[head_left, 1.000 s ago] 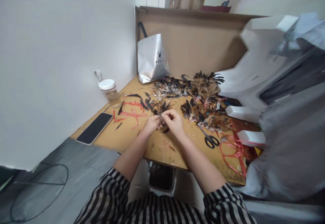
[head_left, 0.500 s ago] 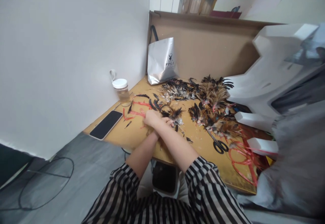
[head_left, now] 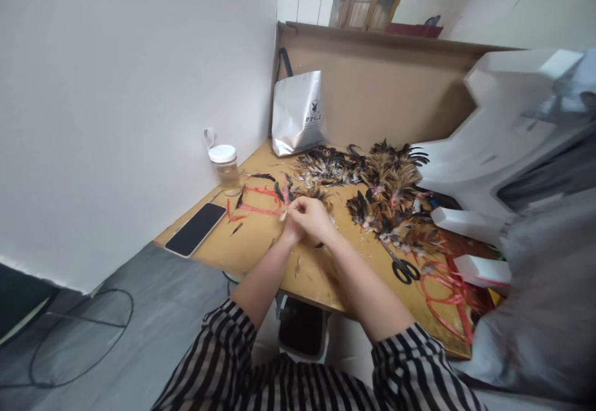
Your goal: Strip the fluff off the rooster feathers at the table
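Note:
My two hands meet over the wooden table (head_left: 261, 246). My right hand (head_left: 313, 215) is closed, thumb and fingertips pinching a thin pink plastic strip (head_left: 285, 187) that sticks up at its left. Just under and left of it, my left hand (head_left: 291, 232) is closed too, its fingers mostly hidden. It seems to grip a bundle of brown and black feathers (head_left: 320, 195), which shows just beyond the hands. More red plastic strips (head_left: 261, 210) lie flat left of my hands, among a few loose dark feathers.
Feather bundles (head_left: 388, 169) are heaped at the back and right. Black-handled scissors (head_left: 405, 270) and a tangle of red strip (head_left: 447, 296) lie at right. A phone (head_left: 195, 230), a lidded jar (head_left: 226, 169) and a silver bag (head_left: 298, 113) stand or lie leftward. White foam (head_left: 484, 271) borders the right.
My forearms were crossed, the right hand out to the left with pink strip. It has swung back right, the arms are uncrossed, and both hands now meet with the strip raised.

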{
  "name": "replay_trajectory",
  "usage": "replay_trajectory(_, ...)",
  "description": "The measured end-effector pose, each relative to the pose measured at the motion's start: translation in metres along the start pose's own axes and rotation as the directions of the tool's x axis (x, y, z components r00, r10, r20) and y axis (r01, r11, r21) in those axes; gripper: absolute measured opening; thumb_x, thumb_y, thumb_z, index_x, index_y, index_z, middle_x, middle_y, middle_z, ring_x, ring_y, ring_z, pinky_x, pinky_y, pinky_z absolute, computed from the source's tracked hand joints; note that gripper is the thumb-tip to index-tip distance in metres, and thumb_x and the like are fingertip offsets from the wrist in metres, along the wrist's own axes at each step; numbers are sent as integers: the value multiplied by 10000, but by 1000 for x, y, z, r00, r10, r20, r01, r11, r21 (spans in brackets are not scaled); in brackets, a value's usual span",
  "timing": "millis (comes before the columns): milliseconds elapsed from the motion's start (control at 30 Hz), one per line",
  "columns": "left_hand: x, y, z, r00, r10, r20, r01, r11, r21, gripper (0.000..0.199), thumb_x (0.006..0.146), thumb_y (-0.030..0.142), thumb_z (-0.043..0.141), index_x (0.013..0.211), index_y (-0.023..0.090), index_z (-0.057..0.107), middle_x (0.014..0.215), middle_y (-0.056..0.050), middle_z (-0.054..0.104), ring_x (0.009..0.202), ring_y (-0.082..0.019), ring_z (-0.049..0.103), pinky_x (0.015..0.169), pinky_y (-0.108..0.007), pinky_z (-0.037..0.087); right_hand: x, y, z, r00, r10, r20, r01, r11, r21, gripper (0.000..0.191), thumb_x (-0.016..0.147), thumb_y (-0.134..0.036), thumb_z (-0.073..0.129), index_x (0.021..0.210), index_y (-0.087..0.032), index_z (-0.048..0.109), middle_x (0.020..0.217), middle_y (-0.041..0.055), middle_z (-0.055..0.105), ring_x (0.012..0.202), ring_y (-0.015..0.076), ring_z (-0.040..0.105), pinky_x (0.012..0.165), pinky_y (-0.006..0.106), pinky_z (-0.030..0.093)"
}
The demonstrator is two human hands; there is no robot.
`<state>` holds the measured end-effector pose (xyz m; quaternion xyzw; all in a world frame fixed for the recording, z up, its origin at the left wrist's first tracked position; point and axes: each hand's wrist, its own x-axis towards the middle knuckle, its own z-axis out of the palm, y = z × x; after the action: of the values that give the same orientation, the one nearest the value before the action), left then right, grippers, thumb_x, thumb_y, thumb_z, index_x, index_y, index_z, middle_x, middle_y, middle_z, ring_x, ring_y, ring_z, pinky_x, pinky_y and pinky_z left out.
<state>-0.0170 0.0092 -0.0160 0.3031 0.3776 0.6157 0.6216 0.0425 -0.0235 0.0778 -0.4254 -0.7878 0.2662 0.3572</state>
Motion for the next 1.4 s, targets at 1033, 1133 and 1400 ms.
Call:
replay_trajectory(1033,-18,12,-4,942,-196,273,249,953,-174,153,770,34,469,757,69,617,824,-90,640,887,-165,602,547,-67,471,-44,88,-41,951,256,-176,-194,932,307,294,649,-370,559,804,-125,609,629,8,581,493,85,445,490,196,356)
replay_trajectory(1133,-18,9,-5,924,-224,311,279,949,-146,138,762,38,487,760,67,622,802,-83,639,857,-166,612,537,-72,473,-42,93,-38,952,275,-132,-201,890,408,273,650,-352,555,786,-124,616,644,21,598,521,92,478,511,200,379)
replay_trajectory(1400,-17,7,-5,926,-227,303,262,962,-79,114,758,59,509,777,71,620,821,-91,642,799,-154,627,567,-104,481,-42,101,-38,952,287,-109,-207,862,463,234,628,-328,573,722,-118,616,639,30,616,539,99,512,554,217,410)
